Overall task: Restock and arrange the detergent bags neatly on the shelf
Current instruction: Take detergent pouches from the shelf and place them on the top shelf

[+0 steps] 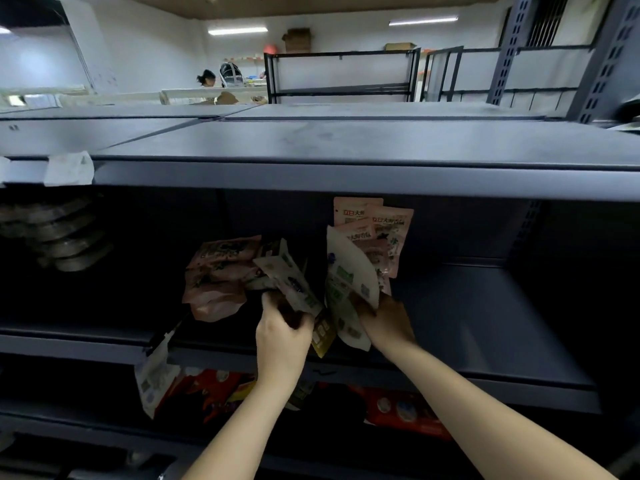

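Both hands are up in the middle bay of the dark grey shelf point(485, 327). The left hand point(282, 336) has its fingers curled round the lower end of a white-and-green detergent bag point(289, 277), which tilts up and to the left, its top corner touching the slumped pink bags point(218, 275) lying in a loose heap on the board. The right hand point(386, 322) grips a second white bag point(349, 275) near its bottom edge, thumb over the front; this one stands nearly upright and fans out in front of the standing pink bags point(384, 230), which lean against the back panel. A yellowish pouch point(323, 336) pokes down between the two wrists; whose fingers hold it I cannot tell.

Room to move: open board runs off to the right of the right hand as far as the perforated upright point(526, 223), and to the left beyond the pink heap the bay is dark. The shelf's front lip sits just under both wrists. Below it, red packets point(405, 410) and a hanging white bag point(152, 379) crowd the lower tier.
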The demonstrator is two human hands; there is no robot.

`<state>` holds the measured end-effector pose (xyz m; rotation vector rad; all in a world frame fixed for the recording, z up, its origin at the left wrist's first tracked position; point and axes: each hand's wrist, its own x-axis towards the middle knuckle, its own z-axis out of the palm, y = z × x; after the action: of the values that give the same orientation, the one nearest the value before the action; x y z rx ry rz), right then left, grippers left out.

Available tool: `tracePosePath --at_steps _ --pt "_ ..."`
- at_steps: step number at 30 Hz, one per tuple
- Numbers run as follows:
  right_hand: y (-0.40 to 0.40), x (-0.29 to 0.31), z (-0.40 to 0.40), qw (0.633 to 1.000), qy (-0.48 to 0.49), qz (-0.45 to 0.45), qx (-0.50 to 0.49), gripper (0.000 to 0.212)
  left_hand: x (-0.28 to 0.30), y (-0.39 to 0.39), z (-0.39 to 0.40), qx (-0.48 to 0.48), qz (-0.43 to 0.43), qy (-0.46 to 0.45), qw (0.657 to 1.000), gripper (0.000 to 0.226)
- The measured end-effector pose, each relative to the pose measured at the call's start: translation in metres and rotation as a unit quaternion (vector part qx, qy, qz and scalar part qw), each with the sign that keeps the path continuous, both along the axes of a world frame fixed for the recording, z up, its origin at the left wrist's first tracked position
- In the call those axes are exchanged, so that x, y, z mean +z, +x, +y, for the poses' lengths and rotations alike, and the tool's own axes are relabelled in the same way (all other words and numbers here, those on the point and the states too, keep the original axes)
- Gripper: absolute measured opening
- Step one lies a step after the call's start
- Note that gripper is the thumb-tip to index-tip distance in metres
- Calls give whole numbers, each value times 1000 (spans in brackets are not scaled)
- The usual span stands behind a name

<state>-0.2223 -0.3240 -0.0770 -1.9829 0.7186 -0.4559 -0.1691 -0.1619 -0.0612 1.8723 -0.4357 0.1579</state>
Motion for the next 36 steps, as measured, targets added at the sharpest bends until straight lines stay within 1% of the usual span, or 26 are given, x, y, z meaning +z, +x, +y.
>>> tracePosePath --at_steps 2,3,4,6,7,8,9,10,12,13,15,18,21,24,26,27,29,30,32,36 --pt "-5 -2 0 1000 20 2 7 47 8 -4 -5 6 87 -48 995 58" --pt "-8 -2 2 999 30 6 12 47 9 -3 -8 -3 122 -65 990 57" --pt "-10 -2 3 999 38 9 19 47 9 -1 -12 -18 144 -64 987 50" --pt "-13 2 6 998 44 27 26 46 9 2 -18 -37 159 -24 986 35" --pt "-17 7 8 998 47 32 23 42 11 1 -21 -32 161 -8 986 32" --pt "-20 9 8 998 48 29 11 33 14 -2 -24 -21 164 -4 986 31" --pt "-24 15 8 998 55 25 -14 19 17 -5 -25 -10 159 -7 987 30" --pt "-30 20 8 996 70 18 -45 10 21 -9 -25 0 144 -6 990 30" --pt "-46 28 6 991 85 -6 -104 26 27 -22 -24 5 97 16 995 32" --pt "-56 33 6 990 73 -26 -120 30 29 -29 -22 4 75 21 997 34" --pt "-82 46 13 987 33 -76 -135 27 34 -47 -19 -8 43 10 999 34" --pt "-124 66 27 971 7 -158 -179 19 45 -80 -11 -32 -19 -17 999 33" --pt "-164 75 37 950 -28 -213 -225 16 51 -109 -8 -77 -62 -56 993 43" --pt "-205 86 47 928 -45 -273 -251 21 55 -138 -15 -110 -64 -92 988 59" --pt "-232 92 49 913 -66 -297 -271 16 62 -160 -20 -125 -54 -118 984 66" --pt "-245 93 47 904 -83 -307 -285 13 67 -171 -23 -137 -44 -132 981 65" --pt "-269 97 42 883 -116 -327 -318 6 76 -191 -29 -168 -29 -156 973 52" --pt "-280 100 40 869 -134 -338 -335 10 82 -202 -31 -179 -32 -163 970 44" --pt "-302 108 33 844 -157 -358 -367 10 93 -219 -38 -190 -50 -173 965 37" --pt "-340 127 10 813 -143 -396 -402 11 115 -252 -57 -226 -67 -196 952 30"
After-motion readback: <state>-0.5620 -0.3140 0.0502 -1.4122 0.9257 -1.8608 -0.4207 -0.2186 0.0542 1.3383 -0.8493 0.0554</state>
